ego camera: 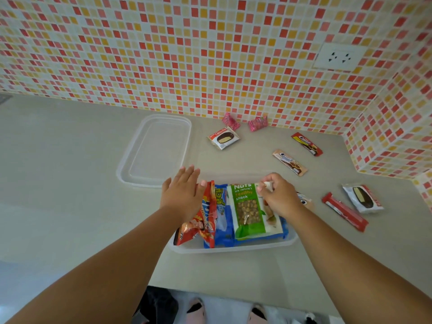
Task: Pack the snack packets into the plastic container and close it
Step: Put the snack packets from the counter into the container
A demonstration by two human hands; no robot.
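Snack packets fill the clear plastic container (233, 250) at 6 o'clock; our right hand (279, 197) pinches the green nuts packet (249, 208), long axis 12-to-6, our left hand (181, 195) flat open; clear lid (155, 148) at 11 o'clock, nearer our left

R hand (279, 197) pinches nuts pkt (247, 210) in container (233, 250); L hand (183, 195) prob. steadies pkts.

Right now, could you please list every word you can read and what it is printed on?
"Nuts are nature's healthy snack": green and white nut packet in the clear container.
"Choco Pie": white square wrapper by the tiled wall.
Blue packet, red packets and brown bars: print unreadable.
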